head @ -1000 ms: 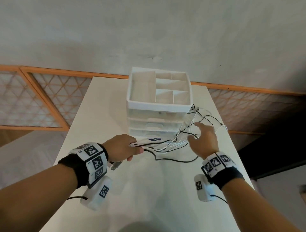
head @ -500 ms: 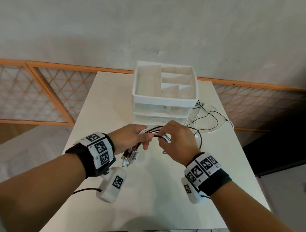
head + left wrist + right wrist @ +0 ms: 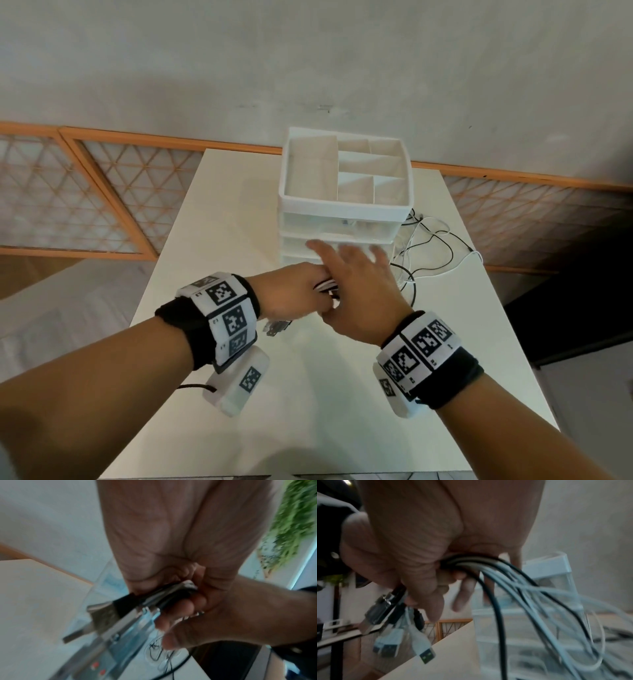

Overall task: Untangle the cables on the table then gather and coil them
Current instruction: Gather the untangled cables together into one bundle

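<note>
Several black and white USB cables are gathered into a bundle [image 3: 325,285] above the white table [image 3: 308,404]. My left hand [image 3: 291,296] grips the bundle near its ends. The USB plugs [image 3: 278,327] hang out below that fist and show close up in the left wrist view as plugs [image 3: 106,615]. My right hand [image 3: 356,284] lies over the left fist with its fingers [image 3: 464,596] straight and spread. The cables [image 3: 505,588] run out from under its palm. Their loose lengths [image 3: 433,246] trail over the table to the right.
A white drawer unit [image 3: 346,205] with an open compartment tray on top stands at mid table, just beyond my hands. The loose cables lie beside its right wall, near the table's right edge. An orange-framed lattice rail runs behind the table.
A second ago my right hand reached toward the loose cables on the right. It then came in to pinch the bundle beside my left hand. Now its fingers are straight over the left fist.
</note>
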Motion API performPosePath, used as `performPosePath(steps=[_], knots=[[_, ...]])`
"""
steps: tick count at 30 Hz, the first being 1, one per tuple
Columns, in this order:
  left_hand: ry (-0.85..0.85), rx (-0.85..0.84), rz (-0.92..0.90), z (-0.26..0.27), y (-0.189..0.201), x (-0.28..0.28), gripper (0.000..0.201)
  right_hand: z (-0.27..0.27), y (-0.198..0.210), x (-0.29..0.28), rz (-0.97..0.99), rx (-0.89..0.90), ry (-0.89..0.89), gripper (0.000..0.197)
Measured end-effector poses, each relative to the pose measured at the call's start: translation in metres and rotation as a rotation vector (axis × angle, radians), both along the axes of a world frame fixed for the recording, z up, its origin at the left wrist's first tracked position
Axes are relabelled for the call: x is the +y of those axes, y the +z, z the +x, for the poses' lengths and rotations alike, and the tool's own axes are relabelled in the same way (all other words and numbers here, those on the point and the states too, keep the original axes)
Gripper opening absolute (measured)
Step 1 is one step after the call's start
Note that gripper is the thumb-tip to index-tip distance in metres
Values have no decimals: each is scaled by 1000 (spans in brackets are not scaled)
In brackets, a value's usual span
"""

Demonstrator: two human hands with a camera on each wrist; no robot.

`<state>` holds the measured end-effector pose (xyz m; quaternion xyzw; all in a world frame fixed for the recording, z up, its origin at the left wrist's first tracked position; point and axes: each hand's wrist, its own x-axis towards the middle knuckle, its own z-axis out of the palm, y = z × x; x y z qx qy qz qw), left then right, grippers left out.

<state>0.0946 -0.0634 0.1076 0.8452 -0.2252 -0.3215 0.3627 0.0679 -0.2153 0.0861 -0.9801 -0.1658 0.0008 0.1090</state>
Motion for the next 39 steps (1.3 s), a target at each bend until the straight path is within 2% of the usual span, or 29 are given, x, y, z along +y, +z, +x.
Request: performPosePath(steps=[2,3,4,6,7,8,11,14,16,18,21,25,29,30,31,33,35,39], knots=[[-21,-76,18,0,3,1,13,3,0,-5,212,98,-21,45],[-3,-118,32,0,2,5,10,7,-2,-12,322,73,-98,27],[15,-160,57,0,-1,10,7,10,-5,-21,411,33,-182,17],[-2,-220,114,0,-9,17,8,9,-10,-34,437,3,-297,16],[-29,-232,140,-1,-13,17,11,6,-13,-38,393,33,-295,14],[-57,-246,162,-2,-17,15,11,2,-17,-39,339,85,-258,12],[-117,-304,211,-6,-23,5,11,-7,-23,-26,293,240,-172,35],[-67,-330,134,-5,-19,-1,20,-6,-20,-19,423,167,-135,37],[36,-270,48,-2,-15,4,24,-6,-16,-27,575,142,-183,31],[126,-129,-42,-1,-14,10,33,-7,-10,-39,717,134,-242,25],[246,117,-244,-6,-16,10,28,-10,-5,-55,809,193,-223,20],[237,29,-213,-1,-15,6,22,-11,-1,-59,805,314,-175,15],[264,73,-118,3,-21,10,54,-12,-1,-57,915,334,-196,12],[255,118,-131,1,-24,11,55,-13,-1,-57,939,334,-198,12],[256,182,-185,-2,-27,11,51,-13,-1,-57,955,332,-198,14],[280,236,-283,-6,-28,10,27,-14,-1,-59,960,344,-189,16],[304,116,-246,-4,-26,11,18,-12,-1,-61,913,373,-190,16],[160,-164,-40,0,-7,11,18,-11,0,-56,757,410,-161,18]])
